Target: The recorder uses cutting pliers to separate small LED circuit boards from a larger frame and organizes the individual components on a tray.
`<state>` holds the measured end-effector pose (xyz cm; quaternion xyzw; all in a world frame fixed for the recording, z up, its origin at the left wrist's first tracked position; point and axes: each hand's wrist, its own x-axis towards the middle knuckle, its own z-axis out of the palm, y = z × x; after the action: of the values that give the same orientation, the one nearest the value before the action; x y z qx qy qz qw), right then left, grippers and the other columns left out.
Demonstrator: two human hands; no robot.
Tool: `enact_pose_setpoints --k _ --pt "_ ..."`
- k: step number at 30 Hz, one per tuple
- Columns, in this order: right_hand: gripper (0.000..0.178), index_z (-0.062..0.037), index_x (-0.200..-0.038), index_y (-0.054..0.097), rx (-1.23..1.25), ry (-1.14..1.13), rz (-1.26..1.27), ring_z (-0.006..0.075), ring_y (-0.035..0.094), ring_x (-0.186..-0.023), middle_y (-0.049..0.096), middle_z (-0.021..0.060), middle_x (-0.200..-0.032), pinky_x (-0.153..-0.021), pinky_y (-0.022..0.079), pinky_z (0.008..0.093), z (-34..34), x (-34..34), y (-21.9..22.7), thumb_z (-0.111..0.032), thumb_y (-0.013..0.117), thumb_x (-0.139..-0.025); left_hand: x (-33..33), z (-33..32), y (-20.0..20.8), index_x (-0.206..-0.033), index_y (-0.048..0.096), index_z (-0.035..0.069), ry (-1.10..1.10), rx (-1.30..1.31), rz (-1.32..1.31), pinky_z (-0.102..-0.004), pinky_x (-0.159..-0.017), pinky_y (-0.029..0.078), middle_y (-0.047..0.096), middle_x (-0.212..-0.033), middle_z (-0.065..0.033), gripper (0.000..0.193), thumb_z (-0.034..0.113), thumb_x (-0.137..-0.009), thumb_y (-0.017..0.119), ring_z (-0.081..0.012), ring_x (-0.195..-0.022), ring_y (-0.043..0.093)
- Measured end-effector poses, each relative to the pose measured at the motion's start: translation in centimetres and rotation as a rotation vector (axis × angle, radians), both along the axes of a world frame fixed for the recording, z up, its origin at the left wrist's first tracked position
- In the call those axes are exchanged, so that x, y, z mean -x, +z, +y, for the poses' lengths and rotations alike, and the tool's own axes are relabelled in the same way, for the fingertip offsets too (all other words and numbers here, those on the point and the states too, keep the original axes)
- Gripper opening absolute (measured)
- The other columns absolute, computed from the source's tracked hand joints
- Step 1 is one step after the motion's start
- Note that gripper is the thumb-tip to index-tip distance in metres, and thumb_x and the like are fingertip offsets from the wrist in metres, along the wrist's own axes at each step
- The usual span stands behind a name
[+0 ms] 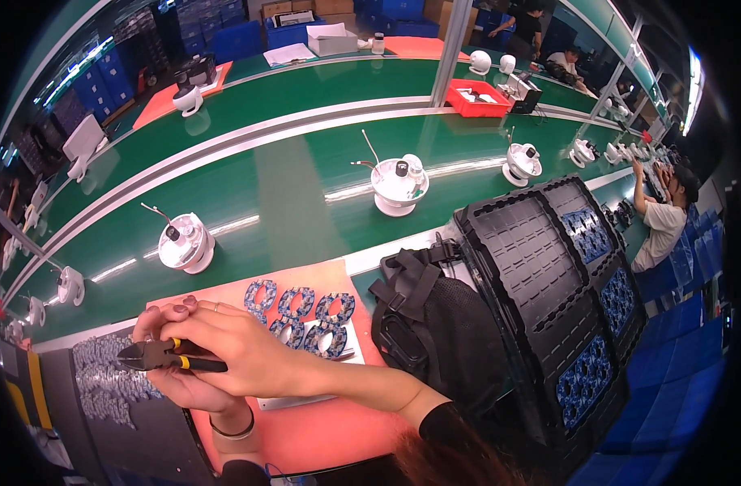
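A pair of diagonal cutters with dark jaws and yellow-and-black handles lies across my hands, its jaws toward the left. My right hand, a ring on one finger, is closed over the handles. My left hand is beneath the cutters, its fingers curled up behind the jaws and touching the right fingertips. What the left fingers hold is hidden. Just beyond the hands lie several ring-shaped blue circuit boards, some on a white board. Numerous small grey pieces lie on a dark surface to the left.
A pink mat lies under my arms. Beside it stand a black backpack and a black tray with blue boards. White dome-shaped housings with wires sit on the green conveyor. A red bin stands beyond; a co-worker is at right.
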<state>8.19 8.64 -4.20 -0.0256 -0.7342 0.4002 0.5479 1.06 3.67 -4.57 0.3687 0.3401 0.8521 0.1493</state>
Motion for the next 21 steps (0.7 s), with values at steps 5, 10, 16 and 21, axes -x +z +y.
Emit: enact_pose_setpoints --k 5,10,16,21 --pt "0.046 -0.0097 -0.114 0.059 -0.032 -0.044 0.000 0.0344 0.062 -0.105 0.064 0.0124 -0.108 -0.090 0.048 0.0451 -0.3 0.3 -0.1 -0.011 0.076 -0.071 0.8 0.1 -0.7 -0.123 0.049 -0.001 -0.020 -0.010 0.044 -0.0474 -0.098 0.046 0.061 -0.107 -0.0185 0.063 0.054 -0.097 0.033 -0.0302 -0.102 0.060" --pt "0.046 -0.0107 -0.114 0.059 -0.047 -0.061 -0.036 0.0351 0.062 -0.107 0.064 0.0130 -0.110 -0.091 0.048 0.0459 -0.3 0.0 -0.2 -0.012 0.077 -0.071 1.2 0.4 -0.8 -0.117 0.049 -0.001 -0.049 -0.084 0.179 -0.0450 -0.098 0.044 0.058 -0.095 -0.0134 0.051 0.043 -0.100 0.029 -0.0277 -0.097 0.057" --pt "0.046 -0.0111 -0.114 0.060 -0.078 -0.087 -0.039 0.0343 0.062 -0.101 0.063 0.0121 -0.104 -0.086 0.048 0.0453 -0.1 -0.6 0.2 -0.013 0.076 -0.071 0.7 0.3 0.0 -0.113 0.049 0.000 -0.112 -0.052 0.134 -0.0470 -0.101 0.042 0.058 -0.090 -0.0142 0.049 0.042 -0.099 0.029 -0.0294 -0.099 0.057" --pt "0.045 -0.0104 -0.113 0.060 -0.087 -0.083 -0.025 0.0334 0.063 -0.095 0.063 0.0114 -0.099 -0.083 0.048 0.0454 -0.2 -0.4 0.3 -0.013 0.075 -0.070 1.2 0.1 -0.2 -0.113 0.049 -0.001 -0.126 -0.026 0.179 -0.0480 -0.102 0.041 0.057 -0.088 -0.0136 0.047 0.040 -0.099 0.030 -0.0318 -0.102 0.058"
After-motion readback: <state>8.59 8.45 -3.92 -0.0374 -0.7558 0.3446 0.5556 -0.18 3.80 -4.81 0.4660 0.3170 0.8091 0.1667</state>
